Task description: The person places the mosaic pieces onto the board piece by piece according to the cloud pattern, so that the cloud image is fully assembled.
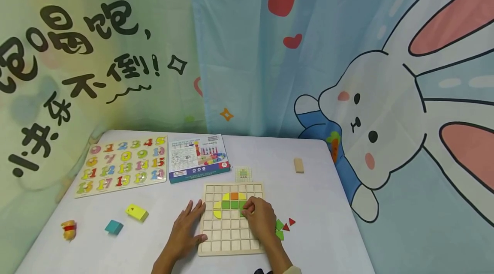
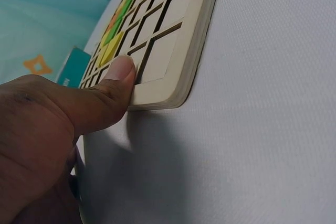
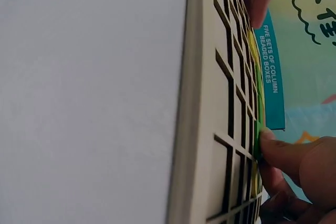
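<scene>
A wooden grid board (image 1: 230, 251) lies on the white table, with yellow, orange and green tiles set in its upper cells. My left hand (image 1: 184, 232) steadies the board's left side, fingers spread; in the left wrist view its thumb (image 2: 119, 72) rests on the frame near a corner. Over the right part of the grid, my right hand (image 1: 261, 218) pinches a green tile (image 1: 242, 213) at a cell. The right wrist view shows thumb and finger against this green tile (image 3: 257, 139), whose shape is mostly hidden. Beside the board are loose green tiles (image 1: 279, 235) and red triangles (image 1: 292, 221).
A small pattern card (image 1: 243, 174) lies just behind the board. Farther back are a boxed set (image 1: 198, 158) and a number puzzle (image 1: 123, 166). Yellow (image 1: 137, 212) and teal blocks (image 1: 113, 227) and a bear figure (image 1: 69, 230) are left; a wooden block (image 1: 299, 165) is back right.
</scene>
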A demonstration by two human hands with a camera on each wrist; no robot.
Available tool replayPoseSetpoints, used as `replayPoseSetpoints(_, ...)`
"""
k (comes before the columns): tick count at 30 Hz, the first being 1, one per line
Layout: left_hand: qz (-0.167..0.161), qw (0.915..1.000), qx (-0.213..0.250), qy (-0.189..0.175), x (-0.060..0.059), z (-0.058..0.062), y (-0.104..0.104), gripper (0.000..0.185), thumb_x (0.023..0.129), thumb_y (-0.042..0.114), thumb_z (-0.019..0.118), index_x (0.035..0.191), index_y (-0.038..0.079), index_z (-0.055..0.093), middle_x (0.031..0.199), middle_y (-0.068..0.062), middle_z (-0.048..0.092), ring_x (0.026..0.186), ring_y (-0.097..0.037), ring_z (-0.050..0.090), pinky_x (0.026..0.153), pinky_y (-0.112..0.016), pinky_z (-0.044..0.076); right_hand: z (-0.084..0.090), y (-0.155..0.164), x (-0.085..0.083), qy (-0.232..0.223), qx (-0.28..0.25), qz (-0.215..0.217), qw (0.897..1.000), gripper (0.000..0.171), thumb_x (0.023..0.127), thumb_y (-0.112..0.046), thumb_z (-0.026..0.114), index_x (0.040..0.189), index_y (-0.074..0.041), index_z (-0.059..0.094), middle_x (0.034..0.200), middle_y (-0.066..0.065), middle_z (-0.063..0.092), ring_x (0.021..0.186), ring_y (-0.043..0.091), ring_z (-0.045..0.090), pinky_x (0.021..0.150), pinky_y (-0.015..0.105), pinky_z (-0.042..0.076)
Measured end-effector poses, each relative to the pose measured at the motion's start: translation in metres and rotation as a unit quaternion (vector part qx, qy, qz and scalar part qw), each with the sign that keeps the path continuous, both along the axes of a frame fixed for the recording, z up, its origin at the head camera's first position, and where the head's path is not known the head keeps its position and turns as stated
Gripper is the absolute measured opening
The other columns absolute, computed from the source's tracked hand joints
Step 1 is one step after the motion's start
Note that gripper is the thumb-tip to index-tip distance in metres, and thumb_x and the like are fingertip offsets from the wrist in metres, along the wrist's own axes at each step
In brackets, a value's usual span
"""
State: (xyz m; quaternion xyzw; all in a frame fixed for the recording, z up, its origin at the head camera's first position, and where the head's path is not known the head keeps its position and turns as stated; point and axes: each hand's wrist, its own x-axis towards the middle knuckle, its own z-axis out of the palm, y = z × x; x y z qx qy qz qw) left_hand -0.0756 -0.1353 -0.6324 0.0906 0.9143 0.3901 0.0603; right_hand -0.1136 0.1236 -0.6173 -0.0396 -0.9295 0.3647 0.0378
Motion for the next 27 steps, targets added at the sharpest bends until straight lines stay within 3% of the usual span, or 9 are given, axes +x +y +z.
replayPoseSetpoints(6, 0.0, 1.0, 0.0, 0.002, 0.001, 0.0, 0.001, 0.094, 0.075, 0.014, 0.094, 0.158, 0.012, 0.05, 0.171, -0.01, 0.04, 0.162, -0.046, 0.024, 0.13, -0.071, 0.021, 0.002, 0.006, 0.001, -0.008, 0.006, 0.013, 1.0, 0.02, 0.08, -0.017, 0.093, 0.077, -0.024, 0.074, 0.067, -0.013, 0.062, 0.063, 0.003, 0.054, 0.054, 0.024, 0.043)
replayPoseSetpoints(11, -0.002, 1.0, 0.003, 0.002, 0.001, 0.001, 0.001, 0.093, 0.076, 0.013, 0.093, 0.158, 0.011, 0.05, 0.171, -0.01, 0.04, 0.162, -0.046, 0.024, 0.13, -0.071, 0.021, 0.01, 0.024, 0.004, -0.022, -0.024, 0.036, 0.999, 0.019, 0.079, -0.019, 0.094, 0.093, -0.021, 0.08, 0.077, -0.011, 0.068, 0.071, 0.005, 0.057, 0.06, 0.023, 0.044)
replayPoseSetpoints(14, -0.002, 1.0, 0.005, 0.003, 0.0, 0.003, 0.0, 0.093, 0.076, 0.013, 0.093, 0.158, 0.011, 0.05, 0.171, -0.011, 0.04, 0.162, -0.047, 0.024, 0.13, -0.071, 0.02, 0.017, 0.041, 0.008, -0.031, -0.033, 0.021, 0.999, 0.027, 0.079, -0.019, 0.094, 0.102, -0.019, 0.081, 0.083, -0.008, 0.07, 0.074, 0.009, 0.057, 0.062, 0.024, 0.043)
replayPoseSetpoints(20, 0.0, 1.0, 0.008, -0.003, 0.0, 0.003, -0.001, 0.094, 0.076, 0.013, 0.093, 0.159, 0.011, 0.049, 0.171, -0.01, 0.04, 0.163, -0.046, 0.023, 0.131, -0.07, 0.019, 0.022, 0.081, 0.02, -0.063, 0.031, -0.028, 0.997, 0.038, 0.074, -0.017, 0.097, 0.107, -0.019, 0.079, 0.095, -0.002, 0.071, 0.088, 0.017, 0.063, 0.072, 0.033, 0.049)
replayPoseSetpoints(24, -0.001, 1.0, 0.009, 0.002, 0.0, 0.002, -0.001, 0.094, 0.075, 0.013, 0.093, 0.158, 0.011, 0.05, 0.17, -0.011, 0.041, 0.162, -0.047, 0.024, 0.13, -0.071, 0.02, 0.02, 0.098, 0.026, -0.088, 0.071, -0.03, 0.993, 0.036, 0.072, -0.016, 0.098, 0.102, -0.018, 0.079, 0.096, -0.001, 0.067, 0.085, 0.015, 0.06, 0.072, 0.033, 0.049)
replayPoseSetpoints(27, -0.002, 0.9999, 0.011, 0.005, 0.0, 0.001, -0.001, 0.093, 0.075, 0.013, 0.093, 0.158, 0.01, 0.05, 0.17, -0.011, 0.041, 0.162, -0.047, 0.024, 0.13, -0.072, 0.02, 0.017, 0.103, 0.028, -0.095, 0.074, -0.029, 0.992, 0.029, 0.074, -0.013, 0.096, 0.096, -0.017, 0.078, 0.092, -0.001, 0.064, 0.081, 0.013, 0.056, 0.069, 0.03, 0.044)
